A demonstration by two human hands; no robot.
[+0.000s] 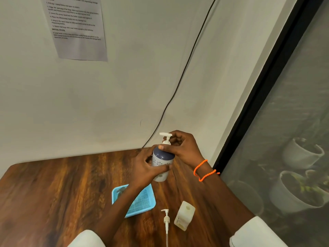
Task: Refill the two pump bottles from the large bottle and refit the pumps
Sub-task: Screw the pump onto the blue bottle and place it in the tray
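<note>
I see the dark wooden table (53, 189) spreading out below and to the left of both hands. Just below my left hand (145, 168) and partly hidden by its forearm lies a shallow light-blue plastic basket (142, 204) with a mesh floor; something pale sits in its far corner, too covered to tell what.

Held up between the hands is the white pump bottle with a navy domed shoulder and a dotted flower pattern (161, 162), tilted slightly, its base clear of the table. My left hand is wrapped around its lower body, fingers closed on it. My right hand (183, 147) is closed around the bottle's neck, thumb laid across the navy shoulder, fingers curled at the collar of the white pump head (166, 137) that stands in the bottle's mouth.

Below my right hand, on the table, stands a squarish translucent cream bottle (184, 215) with its top hole open. Just left of it lies a loose white pump with its long dip tube (166, 223) pointing toward me. Two orange bead bracelets (204, 171) circle my right wrist.
</note>
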